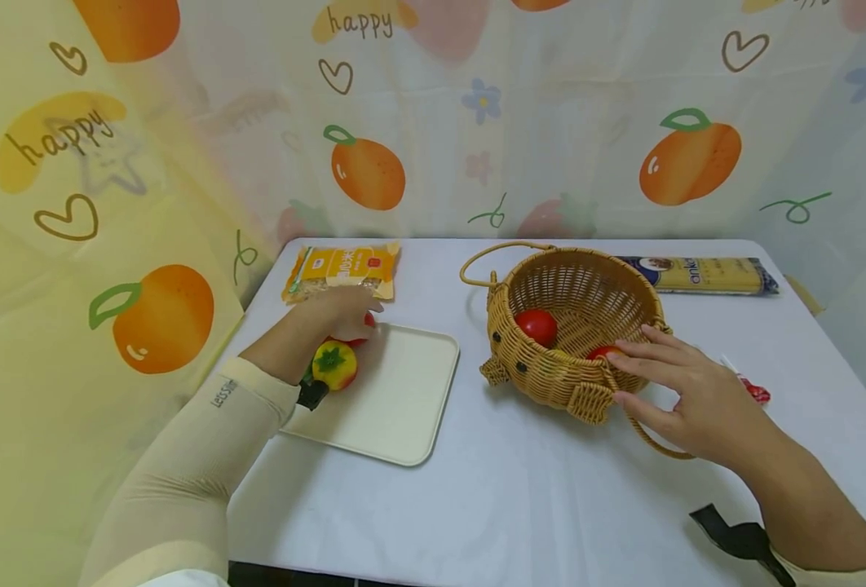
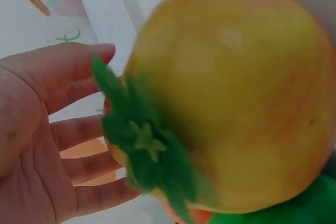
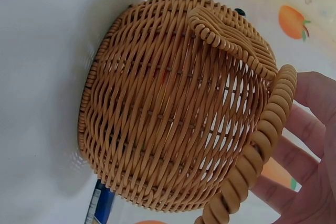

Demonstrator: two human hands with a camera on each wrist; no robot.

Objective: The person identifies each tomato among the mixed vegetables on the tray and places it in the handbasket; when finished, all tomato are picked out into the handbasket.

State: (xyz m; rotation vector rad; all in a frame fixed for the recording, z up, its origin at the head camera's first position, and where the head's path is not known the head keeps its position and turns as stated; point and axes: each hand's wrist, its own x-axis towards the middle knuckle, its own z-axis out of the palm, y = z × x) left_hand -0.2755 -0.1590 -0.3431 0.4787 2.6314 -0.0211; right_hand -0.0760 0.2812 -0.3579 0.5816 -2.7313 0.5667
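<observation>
My left hand (image 1: 333, 314) reaches over the left part of a cream tray (image 1: 404, 391), above a red fruit (image 1: 363, 328) that it partly hides. In the left wrist view its fingers are spread and extended; a gap lies before the palm. A yellow-red fruit with a green leafy top (image 2: 231, 93) sits nearer the wrist, beside a green thing (image 2: 294, 208). On the rim of a wicker basket (image 1: 550, 379) rest the extended fingers of my right hand (image 1: 697, 391), close to the basket's handle (image 3: 252, 156). Red round fruits (image 1: 537, 327) lie inside the basket.
Behind the tray lies a yellow bag of grain (image 1: 341, 273). A long yellow pack (image 1: 712, 275) lies behind the basket at the right. A small red-and-white thing (image 1: 756, 391) is partly hidden behind my right hand. The basket's other handle (image 1: 477, 261) sticks out leftward.
</observation>
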